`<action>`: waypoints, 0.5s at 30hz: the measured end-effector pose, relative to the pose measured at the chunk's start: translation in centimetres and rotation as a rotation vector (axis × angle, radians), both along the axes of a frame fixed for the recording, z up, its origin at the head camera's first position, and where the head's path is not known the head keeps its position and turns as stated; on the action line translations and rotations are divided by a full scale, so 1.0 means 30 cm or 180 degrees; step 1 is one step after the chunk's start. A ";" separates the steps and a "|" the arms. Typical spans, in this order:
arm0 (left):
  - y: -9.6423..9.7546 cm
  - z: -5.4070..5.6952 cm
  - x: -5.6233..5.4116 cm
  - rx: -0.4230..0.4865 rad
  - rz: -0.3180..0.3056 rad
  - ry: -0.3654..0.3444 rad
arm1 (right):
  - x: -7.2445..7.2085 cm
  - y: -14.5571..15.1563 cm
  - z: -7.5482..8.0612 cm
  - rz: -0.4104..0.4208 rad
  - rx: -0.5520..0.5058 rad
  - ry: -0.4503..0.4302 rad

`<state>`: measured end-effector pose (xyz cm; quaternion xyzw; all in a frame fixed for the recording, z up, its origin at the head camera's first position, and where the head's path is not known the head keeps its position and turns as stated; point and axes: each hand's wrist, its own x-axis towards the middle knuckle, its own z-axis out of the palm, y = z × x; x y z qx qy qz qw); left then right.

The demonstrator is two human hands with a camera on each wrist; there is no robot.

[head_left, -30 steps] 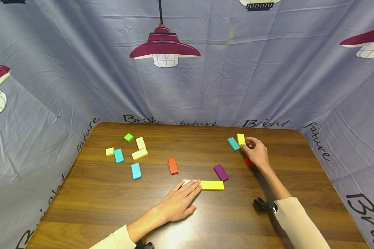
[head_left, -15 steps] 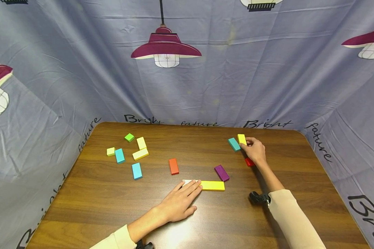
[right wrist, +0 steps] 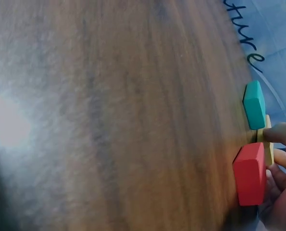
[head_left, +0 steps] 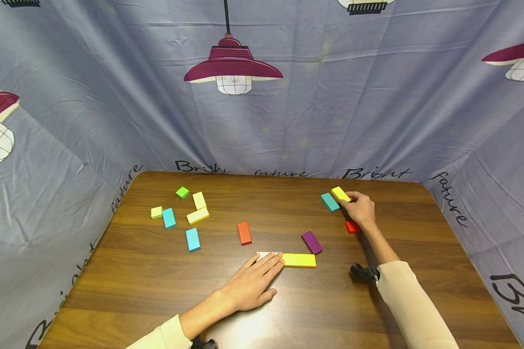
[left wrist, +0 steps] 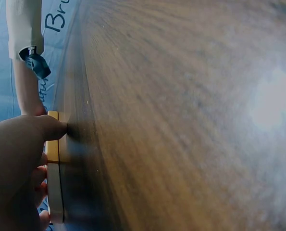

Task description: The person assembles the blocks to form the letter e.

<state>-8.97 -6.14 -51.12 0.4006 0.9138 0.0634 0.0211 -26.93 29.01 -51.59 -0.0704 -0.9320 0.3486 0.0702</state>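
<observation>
My left hand (head_left: 252,286) lies with straight fingers across a white block (head_left: 264,255), its fingertips reaching the near end of a long yellow block (head_left: 300,261). In the left wrist view the white block (left wrist: 55,192) and the yellow block (left wrist: 52,151) stand end to end, partly behind the hand. At the back right, my right hand (head_left: 361,209) pinches the near end of a small yellow block (head_left: 339,193) between thumb and fingers. Close on its left lies a teal block (head_left: 330,202). Below the hand sits a red block (head_left: 352,227), large in front in the right wrist view.
A purple block (head_left: 312,242) lies by the long yellow one, and an orange-red block (head_left: 244,233) farther left. Several blue, pale yellow and green blocks spread over the table's left, including a blue block (head_left: 193,240). Patterned cloth (head_left: 253,131) hangs behind the wooden table (head_left: 157,291).
The small yellow block has turned in my right hand, its near end swinging to the right. More of the red block shows. My left hand stays in place.
</observation>
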 end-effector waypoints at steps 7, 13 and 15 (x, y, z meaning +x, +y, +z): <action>0.001 0.006 0.004 -0.0042 0.0026 -0.0053 | 0.024 -0.001 0.001 -0.0096 -0.0051 0.0224; 0.001 0.005 0.004 -0.0026 0.0034 -0.0092 | 0.075 -0.046 0.023 0.0291 -0.0087 0.0565; 0.001 0.004 0.004 -0.0023 0.0040 -0.0101 | 0.093 -0.074 0.032 0.0436 -0.0107 0.0632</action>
